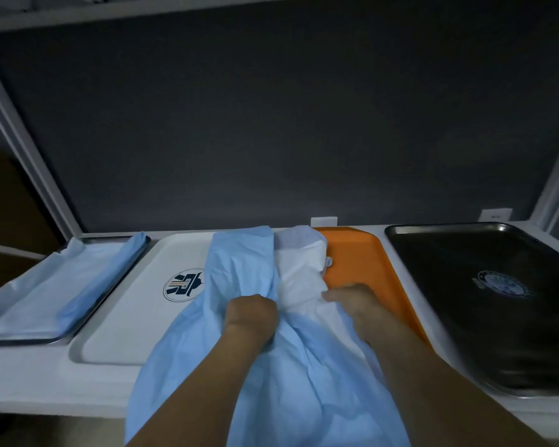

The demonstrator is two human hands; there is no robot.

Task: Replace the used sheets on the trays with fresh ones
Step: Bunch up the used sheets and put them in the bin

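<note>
A crumpled light-blue sheet (pixel 239 366) with a white underside is bunched between the white tray (pixel 136 311) and the orange tray (pixel 365 262), hanging over the shelf's front edge. My left hand (pixel 250 314) grips a fistful of it. My right hand (pixel 352 301) pinches the white part beside the orange tray. At the far left a dark-rimmed tray (pixel 39 341) holds a flat light-blue sheet (pixel 55 288), folded over at its right side. A bare steel tray (pixel 484 304) with a round emblem lies on the right.
All the trays lie side by side on a white shelf (pixel 46 391), backed by a dark grey wall panel (pixel 271 124). White frame posts slant up on both sides. Another shelf runs overhead. Small white labels stand at the shelf's back edge.
</note>
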